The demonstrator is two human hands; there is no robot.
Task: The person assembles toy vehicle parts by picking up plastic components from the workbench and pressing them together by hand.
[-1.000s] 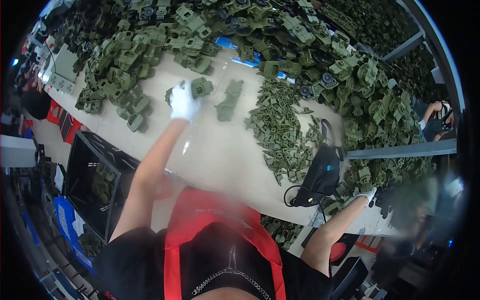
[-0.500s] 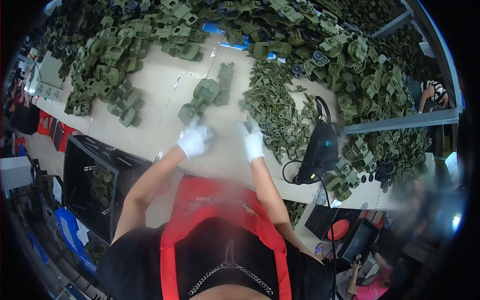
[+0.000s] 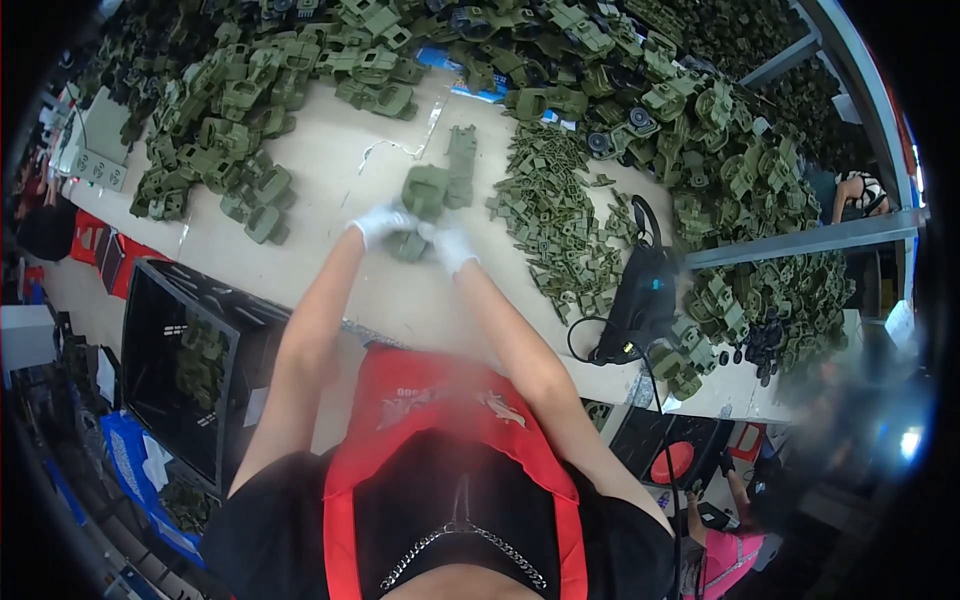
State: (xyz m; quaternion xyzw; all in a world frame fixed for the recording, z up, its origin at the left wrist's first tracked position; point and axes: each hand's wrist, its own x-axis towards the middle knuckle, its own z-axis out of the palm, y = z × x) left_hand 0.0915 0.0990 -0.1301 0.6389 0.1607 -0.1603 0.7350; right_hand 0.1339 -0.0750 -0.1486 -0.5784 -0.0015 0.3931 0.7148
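In white gloves, my left hand (image 3: pixel 383 225) and my right hand (image 3: pixel 450 246) close in on the two sides of a green plastic toy vehicle body (image 3: pixel 407 246) on the table. Their fingers are pressed to its edges; the fingertips are partly hidden. Just beyond lies another green toy vehicle body (image 3: pixel 425 190), close against the fingers. A long flat green part (image 3: pixel 461 165) rests beside it, on the far right. To the right of my right hand spreads a heap of small green plastic parts (image 3: pixel 550 215).
Green vehicle bodies (image 3: pixel 235 150) pile along the left and far table. A black pouch (image 3: pixel 637 295) with a cable lies at the right, by a metal frame bar (image 3: pixel 810 238). A black crate (image 3: pixel 180 375) stands at the lower left. Other people work at the right.
Both hands have come together around the nearer vehicle body, my right hand moving left. That body has shifted slightly right and nearer my hands.
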